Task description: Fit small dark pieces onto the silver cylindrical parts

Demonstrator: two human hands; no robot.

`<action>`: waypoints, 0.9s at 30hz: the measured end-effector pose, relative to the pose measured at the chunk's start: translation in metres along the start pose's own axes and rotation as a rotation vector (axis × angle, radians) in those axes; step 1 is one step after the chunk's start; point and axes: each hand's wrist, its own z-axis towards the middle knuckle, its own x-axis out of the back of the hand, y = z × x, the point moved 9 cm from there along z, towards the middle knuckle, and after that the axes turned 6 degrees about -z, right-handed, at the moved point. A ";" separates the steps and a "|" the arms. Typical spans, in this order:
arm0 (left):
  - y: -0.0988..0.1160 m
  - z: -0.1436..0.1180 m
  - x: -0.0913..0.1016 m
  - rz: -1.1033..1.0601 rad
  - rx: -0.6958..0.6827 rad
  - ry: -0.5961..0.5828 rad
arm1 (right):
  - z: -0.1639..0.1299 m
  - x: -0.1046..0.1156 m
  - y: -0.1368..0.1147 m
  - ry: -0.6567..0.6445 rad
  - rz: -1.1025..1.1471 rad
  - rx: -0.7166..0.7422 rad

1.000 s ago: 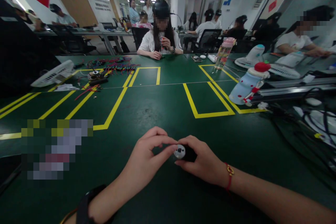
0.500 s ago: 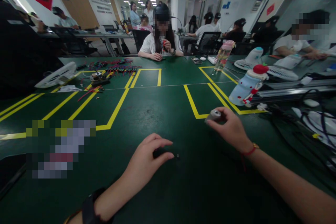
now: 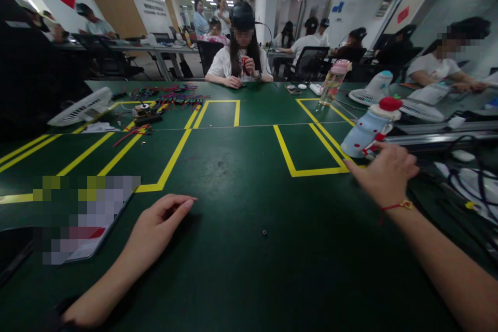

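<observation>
A green tabletop (image 3: 241, 166) carried yellow tape outlines (image 3: 311, 153). Far left lay a white fan (image 3: 80, 107) beside a spread of coloured wires (image 3: 171, 96). A pink-capped bottle (image 3: 333, 82) stood farther back, and across sat a person in white (image 3: 237, 59).

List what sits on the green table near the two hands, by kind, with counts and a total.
Small dark part between the left hand and the right hand: 1
Pale blue bottle with red cap by the right hand: 1
Clear bottle with pink lid: 1
White fans: 2
Total: 5
</observation>
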 end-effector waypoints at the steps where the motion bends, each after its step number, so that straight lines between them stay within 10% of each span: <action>1: 0.002 0.000 -0.002 0.002 -0.005 -0.005 | -0.018 -0.003 -0.034 -0.098 0.086 0.180; 5: 0.006 -0.001 -0.004 0.011 -0.022 -0.020 | -0.139 -0.012 -0.153 -0.696 0.532 0.826; 9: 0.009 -0.004 -0.002 0.023 -0.042 -0.031 | -0.181 -0.008 -0.180 -0.756 0.622 0.905; 12: 0.011 -0.005 -0.002 0.028 -0.051 -0.032 | -0.133 -0.009 -0.150 -0.615 0.618 0.745; 18: 0.011 -0.004 -0.007 0.031 -0.063 -0.031 | 0.015 0.006 -0.001 -0.019 0.063 0.292; 22: 0.010 -0.004 -0.007 0.037 -0.065 -0.020 | 0.043 -0.006 0.063 -0.036 -0.040 0.128; 27: 0.011 -0.005 -0.006 0.039 -0.072 -0.016 | 0.047 -0.016 0.082 -0.065 -0.079 0.044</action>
